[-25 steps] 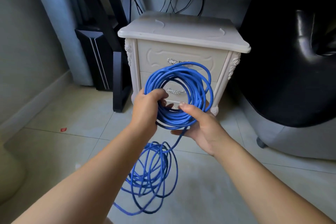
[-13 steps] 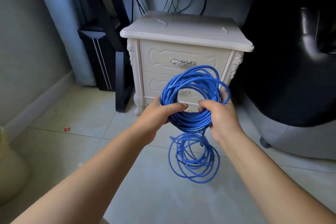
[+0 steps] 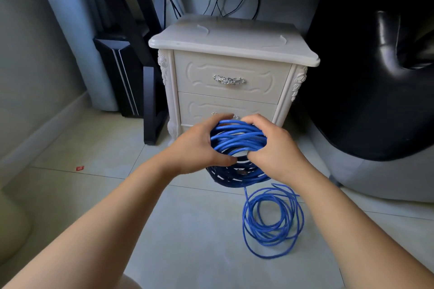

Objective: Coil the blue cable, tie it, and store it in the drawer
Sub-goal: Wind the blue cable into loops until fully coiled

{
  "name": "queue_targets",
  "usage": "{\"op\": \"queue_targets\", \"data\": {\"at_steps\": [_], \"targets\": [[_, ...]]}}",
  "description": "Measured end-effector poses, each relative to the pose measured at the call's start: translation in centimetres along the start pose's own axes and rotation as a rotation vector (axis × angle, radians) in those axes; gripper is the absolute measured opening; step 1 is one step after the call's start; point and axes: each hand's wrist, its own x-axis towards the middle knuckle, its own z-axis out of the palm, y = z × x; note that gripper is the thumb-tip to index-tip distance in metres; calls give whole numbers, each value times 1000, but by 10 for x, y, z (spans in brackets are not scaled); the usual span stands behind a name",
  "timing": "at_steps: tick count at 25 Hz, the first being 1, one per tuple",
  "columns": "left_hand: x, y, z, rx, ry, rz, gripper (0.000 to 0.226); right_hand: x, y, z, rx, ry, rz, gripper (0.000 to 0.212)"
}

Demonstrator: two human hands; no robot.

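Head view: the left hand [image 3: 197, 145] and the right hand [image 3: 274, 148] grasp opposite sides of the gathered part of the blue cable [image 3: 237, 138], fingers curled over the bundled turns and thumbs below. The bundle is held in the air, low in front of the white nightstand [image 3: 225, 37], and partly covers the lower drawer [image 3: 202, 108]. A single strand runs down from the bundle to the loose loops [image 3: 272, 220], which lie on the tiled floor [image 3: 94, 195] to the right and are not yet gathered. Both the lower drawer and the upper drawer [image 3: 199, 77] are closed. Step in hand, as judged: coiling, partly complete. The next move calls for one hand to keep the bundle clamped while the other draws up the floor loops turn by turn. Tying and opening a drawer follow. No tie is visible.
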Motion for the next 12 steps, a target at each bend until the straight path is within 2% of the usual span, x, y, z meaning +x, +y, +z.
{"op": "queue_targets", "data": {"at_steps": [2, 4, 6, 8, 10, 12], "targets": [[-1, 1, 1, -4, -5, -28, 49, 0, 1, -1, 15, -7, 0, 54], [-3, 4, 7, 34, 33, -24, 35, -1, 1, 1, 30, 11, -3, 54], [-3, 7, 12, 7, 82, -24, 28, 0, 1, 2, 76, 38, 4, 57], [-2, 10, 12, -140, 115, -46, 22, 3, -1, -3, 158, 35, 37, 60], [0, 10, 9, -313, 145, -74, 17, 5, 0, -11, 279, -33, 80, 58], [1, 9, 6, -433, 174, -108, 22, 7, 3, -19, 395, -133, 129, 56]]}}
